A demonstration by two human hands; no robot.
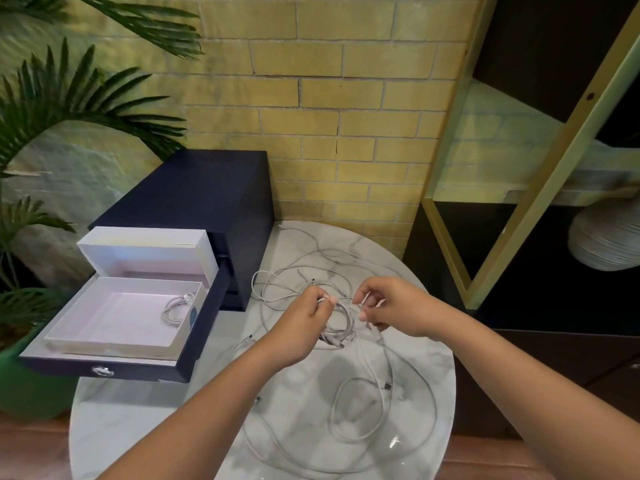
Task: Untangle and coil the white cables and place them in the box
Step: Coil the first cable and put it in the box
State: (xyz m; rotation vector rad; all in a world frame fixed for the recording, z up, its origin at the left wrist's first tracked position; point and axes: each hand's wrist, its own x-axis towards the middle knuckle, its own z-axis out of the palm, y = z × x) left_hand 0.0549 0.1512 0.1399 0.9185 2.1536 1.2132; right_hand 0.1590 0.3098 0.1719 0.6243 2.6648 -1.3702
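Note:
Several tangled white cables [349, 407] sprawl over the round marble table [138, 420]. Above the table's middle, my left hand [298, 327] grips a small coiled bundle of white cable [341, 325] and pinches its end between thumb and fingers. My right hand [391, 308] pinches a strand of the same cable just to the right of the bundle. A white open box [104, 344] lies in the pulled-out dark drawer at the left, its lid [145, 249] standing behind it. One coiled white cable [176, 308] lies in the box's right corner.
The dark navy drawer cabinet [194, 199] stands at the table's back left, its open drawer [104, 370] jutting toward me. A potted palm [31, 386] stands left of the table. A brick wall is behind, and a dark shelf with gold frame [540, 209] stands on the right.

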